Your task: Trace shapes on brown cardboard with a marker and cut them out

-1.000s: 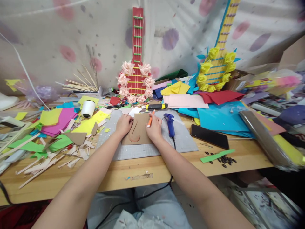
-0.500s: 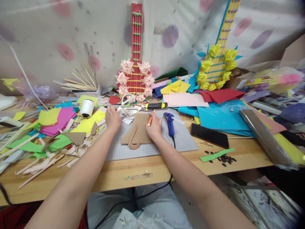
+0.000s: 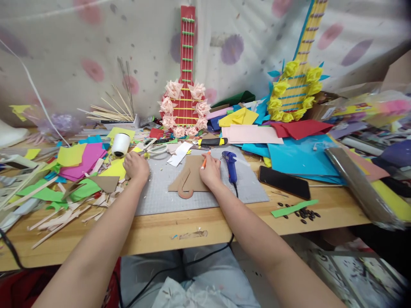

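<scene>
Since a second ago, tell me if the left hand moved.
Yes. The left hand has gone left, off the brown cardboard piece, to the grey mat's left edge, toward the white roll. The right hand holds an orange tool.

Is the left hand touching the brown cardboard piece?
No, the left hand lies left of the cardboard piece, bare grey mat between them.

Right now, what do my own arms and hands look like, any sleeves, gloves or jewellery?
Both are bare: the left forearm and right forearm show no sleeves right down to the picture's lower edge. The left hand and right hand wear no gloves, and no watch or bracelet shows at either wrist. Rings are too small to tell.
</scene>
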Available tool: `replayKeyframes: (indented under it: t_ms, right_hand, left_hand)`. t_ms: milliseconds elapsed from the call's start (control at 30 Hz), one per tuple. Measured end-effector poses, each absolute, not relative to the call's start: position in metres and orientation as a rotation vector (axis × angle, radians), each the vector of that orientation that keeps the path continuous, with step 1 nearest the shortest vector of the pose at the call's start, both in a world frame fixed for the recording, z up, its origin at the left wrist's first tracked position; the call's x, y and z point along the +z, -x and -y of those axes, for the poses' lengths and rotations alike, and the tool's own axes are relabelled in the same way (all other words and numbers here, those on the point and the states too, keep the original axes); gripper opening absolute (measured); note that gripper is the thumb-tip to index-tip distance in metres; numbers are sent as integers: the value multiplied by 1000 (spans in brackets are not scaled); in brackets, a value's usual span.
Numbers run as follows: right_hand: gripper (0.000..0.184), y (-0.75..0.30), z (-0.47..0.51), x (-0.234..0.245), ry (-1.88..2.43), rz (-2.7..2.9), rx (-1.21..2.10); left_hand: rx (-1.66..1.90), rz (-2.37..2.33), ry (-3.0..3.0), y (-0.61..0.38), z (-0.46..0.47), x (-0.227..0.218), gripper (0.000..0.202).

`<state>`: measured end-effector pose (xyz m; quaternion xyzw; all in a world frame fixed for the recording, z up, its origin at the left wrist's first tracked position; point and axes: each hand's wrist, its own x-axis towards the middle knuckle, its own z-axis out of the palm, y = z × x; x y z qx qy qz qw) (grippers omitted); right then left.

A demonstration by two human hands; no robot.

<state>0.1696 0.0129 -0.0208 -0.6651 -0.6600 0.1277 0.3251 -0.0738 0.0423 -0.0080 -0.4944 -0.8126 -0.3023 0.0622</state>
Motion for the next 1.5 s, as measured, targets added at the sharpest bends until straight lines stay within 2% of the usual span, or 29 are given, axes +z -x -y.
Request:
replayKeyframes:
  t_ms: [133,333,467,600,733,833,933,1067,1167,1300,1400,1500]
  right_hand:
    - [48,-169,-15,-21,1746,1754,330]
    - [48,-167,-18,-21,1649,1825,336]
    - [44,-163,-16,-20,1513,1883,336]
    - [46,-159,-10,-20,1337,1984,411]
    - [49,-159,-9,-22,1303,2083,472]
    - [47,-159,-11,-24,1336,2056,482]
    - [47,-160,-13,-24,1342,2043,502]
    - [47,-160,-12,-23,1372,2042,510]
    - [47,-159,-11,-22,1393,2038,509]
    - [50,-157,-10,-22,1384,2042,484]
    - [57,-156,-10,-22,1370,2086,447]
    - [59,-155,-10,-22,1403,2117,404]
  left_hand:
    - [-863,2425,1499,75,-43,-12,23]
    - [-805,2233,1624,62,-35,-5,38]
    - [-668,1996,2080,33,-32,-3,32]
    - [-596,2016,2207,10,-34,-7,35]
    - [-525,2087,2186,6,-39,-12,19]
    - [-609,2178,2073,14,-40,-7,20]
    - [-852,2274,1848,32,-38,7,29]
    - [-1064,2226,1617,75,-35,27,32]
    - [-1032,2333,1475,106,-29,29,33]
    - [-917,2446,1573,122,-19,15,31]
    - [-927,2363,1651,111,-16,8,35]
    - [-956,2186,1823,84,-17,7,28]
